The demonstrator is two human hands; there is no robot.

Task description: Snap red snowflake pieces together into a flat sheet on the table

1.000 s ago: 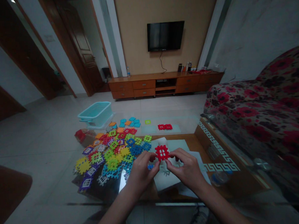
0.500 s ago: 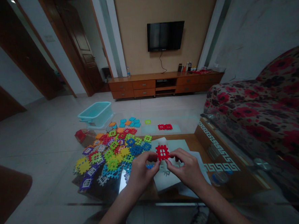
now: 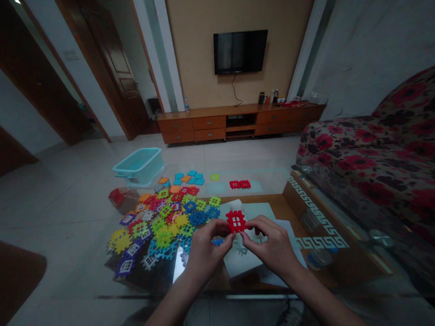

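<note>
A red interlocking plastic building piece [image 3: 236, 222], square with notched edges and a window-like grid in its middle, is held up between my two hands. My left hand [image 3: 209, 244] pinches its left edge between thumb and fingers. On the opposite edge, my right hand [image 3: 270, 238] grips it the same way. Left of my hands, a heap of similar pieces [image 3: 166, 225] in several colours covers the glass table. Two joined red pieces [image 3: 240, 184] lie flat farther back, and a single lime-green piece [image 3: 214, 177] lies near them.
At the table's far left stands a light-blue plastic bin [image 3: 144, 172]. Blue and orange pieces [image 3: 189, 178] lie behind the heap. Papers [image 3: 251, 264] show beneath the glass. A flowered sofa [image 3: 379, 158] flanks the right, and a wooden TV cabinet [image 3: 210, 126] lines the wall.
</note>
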